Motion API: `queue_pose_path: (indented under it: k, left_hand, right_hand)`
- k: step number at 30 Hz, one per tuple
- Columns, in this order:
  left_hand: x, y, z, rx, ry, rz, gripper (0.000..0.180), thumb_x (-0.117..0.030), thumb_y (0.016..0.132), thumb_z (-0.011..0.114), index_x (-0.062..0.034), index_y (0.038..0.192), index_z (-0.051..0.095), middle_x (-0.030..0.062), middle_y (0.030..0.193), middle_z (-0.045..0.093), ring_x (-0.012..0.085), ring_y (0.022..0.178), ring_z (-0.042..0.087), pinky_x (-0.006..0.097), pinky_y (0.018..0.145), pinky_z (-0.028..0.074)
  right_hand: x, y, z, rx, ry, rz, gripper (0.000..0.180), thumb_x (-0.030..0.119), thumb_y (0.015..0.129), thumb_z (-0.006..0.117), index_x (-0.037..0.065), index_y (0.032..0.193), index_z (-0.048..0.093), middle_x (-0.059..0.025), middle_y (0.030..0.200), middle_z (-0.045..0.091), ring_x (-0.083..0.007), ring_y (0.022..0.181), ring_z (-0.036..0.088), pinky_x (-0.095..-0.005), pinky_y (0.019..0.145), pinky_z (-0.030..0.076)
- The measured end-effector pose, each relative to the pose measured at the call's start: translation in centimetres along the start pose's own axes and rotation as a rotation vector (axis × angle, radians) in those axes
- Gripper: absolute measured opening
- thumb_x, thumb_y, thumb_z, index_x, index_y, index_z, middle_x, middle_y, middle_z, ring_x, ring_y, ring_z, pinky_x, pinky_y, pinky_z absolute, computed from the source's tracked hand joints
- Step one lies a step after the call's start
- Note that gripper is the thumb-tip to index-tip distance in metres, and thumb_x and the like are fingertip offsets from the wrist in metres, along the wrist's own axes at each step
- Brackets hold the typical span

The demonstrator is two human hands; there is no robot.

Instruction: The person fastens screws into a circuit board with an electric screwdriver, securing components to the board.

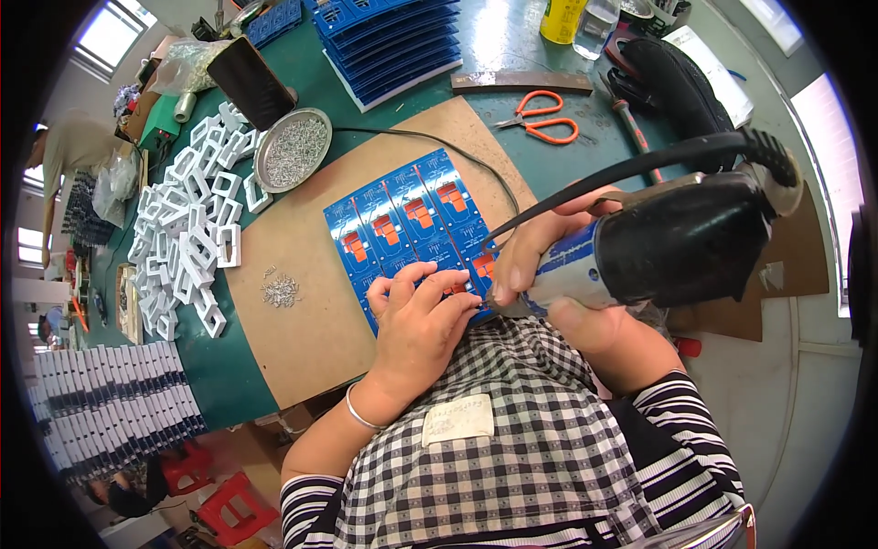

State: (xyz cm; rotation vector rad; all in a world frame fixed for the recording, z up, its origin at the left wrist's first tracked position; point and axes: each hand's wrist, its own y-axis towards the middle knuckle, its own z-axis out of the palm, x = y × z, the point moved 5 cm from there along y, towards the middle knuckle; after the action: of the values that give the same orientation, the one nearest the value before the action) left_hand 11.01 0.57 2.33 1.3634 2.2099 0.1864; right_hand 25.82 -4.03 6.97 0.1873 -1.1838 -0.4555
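A blue circuit-board panel [402,220] with orange parts lies on a brown board [302,274]. My left hand [421,316] rests on the panel's near edge, fingers curled and pressing it down. My right hand [558,274] grips a black and blue electric screwdriver [668,242], whose tip meets the panel next to my left fingers. The tool's black cable [640,165] arcs up and over to the right.
A round metal dish of screws [293,151] and a small screw pile [281,291] lie left of the panel. White plastic frames [187,238] are heaped at the left. A stack of blue panels [393,41], orange scissors [540,119] and bottles [581,18] sit at the back.
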Motion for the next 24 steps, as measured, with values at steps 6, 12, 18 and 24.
queue_pose_path:
  k: [6,12,18,24]
  left_hand:
    - [-0.1,0.0,-0.2,-0.002,0.003,-0.004,0.018,-0.017,0.070,0.074,-0.0173,0.087,0.067,-0.0049,0.108,0.060,0.0212,0.109,0.047,0.040,0.088,0.028]
    - [0.0,0.2,-0.4,0.055,-0.089,-0.045,0.040,-0.022,0.068,0.077,-0.0143,0.104,0.061,-0.0009,0.110,0.058,0.0232,0.109,0.047,0.041,0.088,0.027]
    - [0.2,0.0,-0.1,0.065,-0.057,-0.051,0.063,-0.023,0.064,0.080,-0.0127,0.119,0.050,0.0023,0.112,0.056,0.0246,0.111,0.046,0.041,0.089,0.027]
    - [0.3,0.1,-0.1,0.081,-0.100,-0.088,0.064,-0.023,0.064,0.080,-0.0121,0.119,0.049,0.0024,0.113,0.056,0.0241,0.112,0.045,0.041,0.090,0.027]
  right_hand:
    - [0.6,0.2,0.4,0.076,-0.308,-0.038,0.046,0.007,0.068,0.063,-0.001,0.108,0.043,-0.0060,0.080,0.060,-0.0153,0.077,0.059,-0.0326,0.085,0.043]
    - [0.4,0.5,0.4,0.041,-0.244,-0.060,0.049,0.010,0.070,0.065,0.001,0.111,0.040,-0.0075,0.080,0.060,-0.0167,0.074,0.059,-0.0321,0.079,0.045]
    - [-0.3,1.0,0.6,0.008,-0.166,-0.078,0.053,0.013,0.073,0.068,0.003,0.116,0.037,-0.0094,0.079,0.059,-0.0183,0.071,0.060,-0.0314,0.070,0.048]
    - [-1.1,1.3,0.5,-0.028,-0.077,-0.096,0.058,0.016,0.076,0.070,0.006,0.120,0.033,-0.0113,0.079,0.059,-0.0199,0.068,0.061,-0.0307,0.062,0.051]
